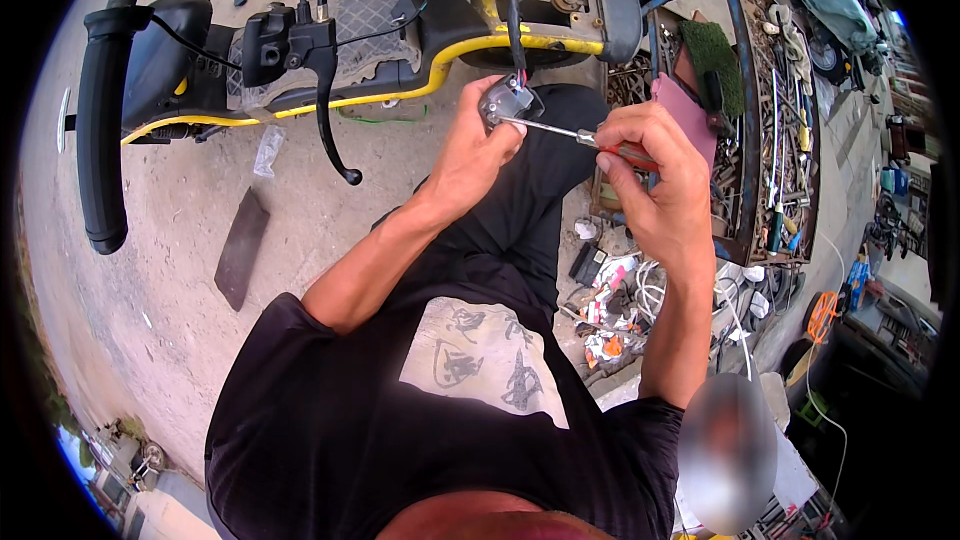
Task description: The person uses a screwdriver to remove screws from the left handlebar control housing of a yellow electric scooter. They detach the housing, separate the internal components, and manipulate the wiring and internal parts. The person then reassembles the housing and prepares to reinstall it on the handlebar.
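My left hand (462, 162) is closed round a small grey-and-black wired part (507, 98); I cannot make out its exact kind. Wires run up from it toward the scooter (450, 65), whose frame edge is yellow. In my right hand (660, 175) is a screwdriver (550, 128) with a red handle, its fingers wrapped round the grip. The shaft points left, and its tip meets the part near my left thumb. Whether the tip sits in a screw is too small to tell.
A black handlebar grip (105, 130) and brake lever (325, 100) stand at the upper left. At right is a metal tool tray (735, 230) full of tools and loose hardware. Below it lie a white cable (650, 295) and litter. A dark flat strip (242, 250) rests on the ground.
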A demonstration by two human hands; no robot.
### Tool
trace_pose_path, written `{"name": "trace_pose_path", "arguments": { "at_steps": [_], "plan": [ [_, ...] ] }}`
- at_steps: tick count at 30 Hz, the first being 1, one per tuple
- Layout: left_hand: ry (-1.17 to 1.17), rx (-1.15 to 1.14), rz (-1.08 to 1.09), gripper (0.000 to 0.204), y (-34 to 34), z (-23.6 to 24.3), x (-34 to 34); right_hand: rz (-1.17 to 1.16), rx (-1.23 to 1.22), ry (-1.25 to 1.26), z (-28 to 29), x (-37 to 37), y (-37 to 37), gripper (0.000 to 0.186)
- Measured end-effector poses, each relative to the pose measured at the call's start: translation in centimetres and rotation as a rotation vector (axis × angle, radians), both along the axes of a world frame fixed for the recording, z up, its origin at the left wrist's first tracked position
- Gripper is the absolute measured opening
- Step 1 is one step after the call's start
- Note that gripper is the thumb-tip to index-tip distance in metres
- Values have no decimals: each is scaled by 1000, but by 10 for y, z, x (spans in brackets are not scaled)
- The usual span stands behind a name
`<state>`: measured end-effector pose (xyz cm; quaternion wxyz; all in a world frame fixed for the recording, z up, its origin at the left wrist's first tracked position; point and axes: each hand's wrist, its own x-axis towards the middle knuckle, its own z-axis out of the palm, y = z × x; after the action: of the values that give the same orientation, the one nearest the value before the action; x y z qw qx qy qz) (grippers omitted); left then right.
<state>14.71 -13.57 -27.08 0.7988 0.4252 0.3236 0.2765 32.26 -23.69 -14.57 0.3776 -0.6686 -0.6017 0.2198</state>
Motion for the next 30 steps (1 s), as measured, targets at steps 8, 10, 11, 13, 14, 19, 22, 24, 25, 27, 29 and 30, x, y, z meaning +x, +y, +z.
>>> {"name": "trace_pose_path", "arguments": {
  "at_steps": [8, 10, 11, 13, 14, 19, 22, 24, 25, 27, 29, 30],
  "plan": [
    [-76, -74, -3, 57, -2, -1, -4, -14, -12, 104, -6, 7, -7, 25],
    [-94, -78, 10, 56, -3, -1, -5, -15, -19, 102, -5, 8, -8, 25],
    [-111, -85, 19, 56, -3, 0, -6, -14, -22, 102, -5, 8, -8, 25],
    [-144, -99, 36, 56, -4, 4, -8, -3, -10, 110, -6, 7, -7, 24],
    [-151, -101, 41, 55, -3, 5, -9, -2, -7, 114, -6, 6, -7, 23],
    [-171, -86, 33, 55, 0, 7, -13, -8, 15, 107, -3, 4, -9, 21],
    [-203, -66, 22, 55, 2, 1, -15, -100, 79, 187, 0, 17, -25, 18],
    [-207, -64, 44, 55, 2, 2, -15, -258, 227, 273, -1, 41, -44, 15],
    [-214, -65, 48, 55, 2, 3, -17, -390, 275, 258, -4, 54, -53, 15],
    [-210, -73, 94, 57, 2, 5, -18, -657, 375, 187, -11, 91, -75, 16],
    [-217, -60, 75, 56, 0, 6, -15, -882, 435, 124, -28, 138, -104, 18],
    [-203, -53, 77, 56, 0, 9, -13, -973, 438, 66, -40, 165, -121, 17]
  ]
}}
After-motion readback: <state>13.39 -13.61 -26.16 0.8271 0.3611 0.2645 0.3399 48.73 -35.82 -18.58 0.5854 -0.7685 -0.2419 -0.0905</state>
